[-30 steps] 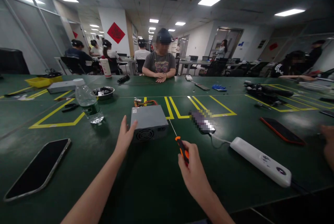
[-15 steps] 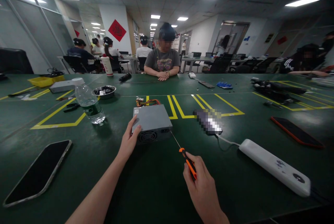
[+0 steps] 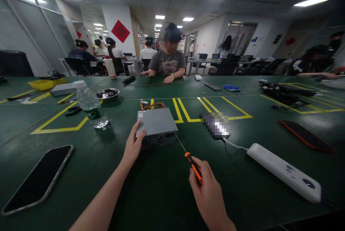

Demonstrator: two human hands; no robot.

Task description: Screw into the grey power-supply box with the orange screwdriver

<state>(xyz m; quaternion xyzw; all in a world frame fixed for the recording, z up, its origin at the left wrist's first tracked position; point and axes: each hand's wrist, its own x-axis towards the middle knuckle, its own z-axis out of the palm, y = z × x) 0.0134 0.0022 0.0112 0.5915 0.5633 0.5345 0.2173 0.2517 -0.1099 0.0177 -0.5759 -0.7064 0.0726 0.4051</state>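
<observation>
Green tabletop (image 3: 159, 195), crossed by yellow tape (image 3: 58, 129), is lit from the ceiling, and a person (image 3: 167, 62) is seated opposite. Near its middle a grey metal box (image 3: 159, 119) is set, its left near corner held by the left hand (image 3: 133, 143), thumb and forefinger parted around the edge. An orange-and-black screwdriver (image 3: 194, 168) is gripped in the curled fingers of the right hand (image 3: 208, 186), its thin shaft aimed at the box's right near corner. Because the box is braced from one side only, it could be swivelled by a sideways push; if the tip were poorly seated, it could be made to skid and the casing scratched. Whether the casing is touched by the tip cannot be told. The box's far side and part of the wire bundle (image 3: 152, 105) behind it are hidden, the left hand's remaining fingers are largely covered, and a phone (image 3: 214, 125) to the right is blurred by pixelation.
</observation>
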